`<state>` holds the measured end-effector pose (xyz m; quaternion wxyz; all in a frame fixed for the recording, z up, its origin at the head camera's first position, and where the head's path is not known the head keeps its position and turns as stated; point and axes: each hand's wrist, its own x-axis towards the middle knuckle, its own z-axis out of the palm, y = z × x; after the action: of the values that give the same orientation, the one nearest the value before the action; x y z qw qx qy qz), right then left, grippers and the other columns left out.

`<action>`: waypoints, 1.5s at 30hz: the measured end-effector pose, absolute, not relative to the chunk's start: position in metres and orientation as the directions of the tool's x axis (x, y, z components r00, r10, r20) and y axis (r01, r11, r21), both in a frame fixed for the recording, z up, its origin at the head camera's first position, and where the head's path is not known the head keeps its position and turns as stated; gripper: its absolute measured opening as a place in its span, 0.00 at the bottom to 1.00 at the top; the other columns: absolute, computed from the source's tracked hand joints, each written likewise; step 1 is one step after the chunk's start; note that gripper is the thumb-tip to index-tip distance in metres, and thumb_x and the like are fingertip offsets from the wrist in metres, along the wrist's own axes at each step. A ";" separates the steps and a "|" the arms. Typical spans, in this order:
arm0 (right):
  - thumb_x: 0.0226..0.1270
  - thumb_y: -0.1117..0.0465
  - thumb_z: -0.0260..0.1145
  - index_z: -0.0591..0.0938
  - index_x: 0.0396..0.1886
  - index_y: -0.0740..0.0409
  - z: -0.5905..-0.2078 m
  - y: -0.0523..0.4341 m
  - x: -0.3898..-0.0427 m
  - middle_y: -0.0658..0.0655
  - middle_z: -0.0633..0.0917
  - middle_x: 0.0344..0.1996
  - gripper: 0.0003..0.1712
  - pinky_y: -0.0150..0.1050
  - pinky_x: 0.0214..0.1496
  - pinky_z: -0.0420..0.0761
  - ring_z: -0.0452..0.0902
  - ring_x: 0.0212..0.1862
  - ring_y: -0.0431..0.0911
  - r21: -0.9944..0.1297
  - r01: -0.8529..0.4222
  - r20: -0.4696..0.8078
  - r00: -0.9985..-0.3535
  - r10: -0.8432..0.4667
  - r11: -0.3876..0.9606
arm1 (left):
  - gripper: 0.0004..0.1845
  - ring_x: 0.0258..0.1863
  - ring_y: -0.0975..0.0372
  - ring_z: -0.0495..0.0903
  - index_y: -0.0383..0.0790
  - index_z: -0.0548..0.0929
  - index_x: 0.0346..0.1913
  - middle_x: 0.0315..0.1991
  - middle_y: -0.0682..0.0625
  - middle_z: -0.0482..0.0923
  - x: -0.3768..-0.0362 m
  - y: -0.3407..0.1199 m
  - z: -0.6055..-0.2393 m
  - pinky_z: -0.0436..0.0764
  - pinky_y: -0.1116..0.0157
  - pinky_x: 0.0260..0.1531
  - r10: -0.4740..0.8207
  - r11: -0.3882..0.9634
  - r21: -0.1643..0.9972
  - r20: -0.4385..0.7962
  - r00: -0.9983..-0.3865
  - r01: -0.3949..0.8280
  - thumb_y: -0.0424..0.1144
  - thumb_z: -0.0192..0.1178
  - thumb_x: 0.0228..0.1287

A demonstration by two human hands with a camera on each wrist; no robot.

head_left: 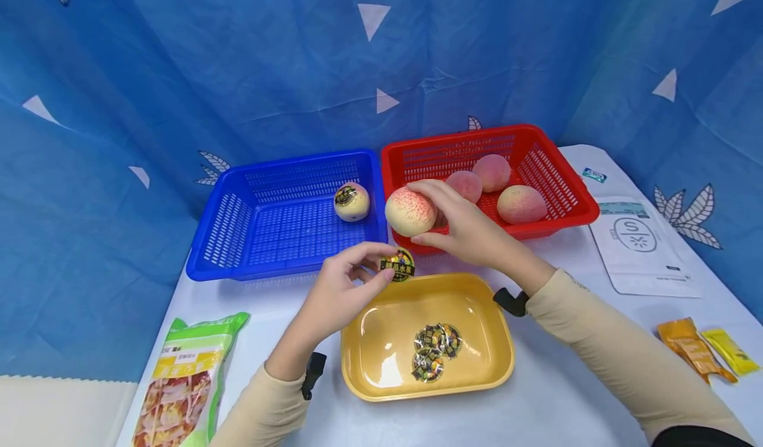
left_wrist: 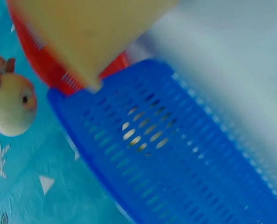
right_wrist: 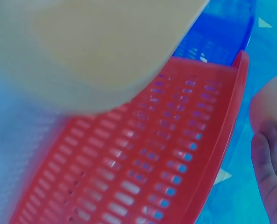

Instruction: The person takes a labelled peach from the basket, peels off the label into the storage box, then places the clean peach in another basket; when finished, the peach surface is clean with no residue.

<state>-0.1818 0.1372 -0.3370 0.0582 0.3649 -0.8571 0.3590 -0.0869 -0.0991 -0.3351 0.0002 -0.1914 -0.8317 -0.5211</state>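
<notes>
My right hand (head_left: 461,228) grips a pale peach (head_left: 411,212) with red speckles, held over the front left corner of the red basket (head_left: 560,215). In the right wrist view, its fingers (right_wrist: 265,163) curl against the peach (right_wrist: 273,102). My left hand (head_left: 346,288) pinches a round black-and-gold sticker (head_left: 398,265) between thumb and fingers, just below the peach and over the back rim of the yellow tray (head_left: 352,367). Several similar stickers (head_left: 430,347) lie in that tray. In the blue basket (head_left: 238,261) sits one peach (head_left: 352,202) bearing such a sticker.
Several more peaches (head_left: 521,204) lie in the red basket. At the left is a green-and-yellow food bag (head_left: 185,381). On the right side are a white pouch (head_left: 644,245), an orange packet (head_left: 691,346), a yellow packet (head_left: 730,352) and a small teal packet (head_left: 594,175). A blue curtain (head_left: 298,69) hangs behind.
</notes>
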 end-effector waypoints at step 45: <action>0.53 0.50 0.79 0.67 0.70 0.51 -0.360 0.242 -0.215 0.59 0.78 0.55 0.47 0.44 0.48 0.83 0.74 0.50 0.52 -0.673 -0.234 0.099 -0.969 -0.227 0.702 | 0.28 0.67 0.47 0.70 0.36 0.77 0.64 0.65 0.40 0.73 -0.129 -0.074 -0.365 0.74 0.49 0.66 0.235 0.832 0.401 0.370 -0.899 0.383 0.47 0.64 0.65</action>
<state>-0.2153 0.2415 -0.3601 0.0043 0.1249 -0.9224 0.3655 -0.1291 -0.0745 -0.3650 0.1545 -0.1636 -0.9445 -0.2393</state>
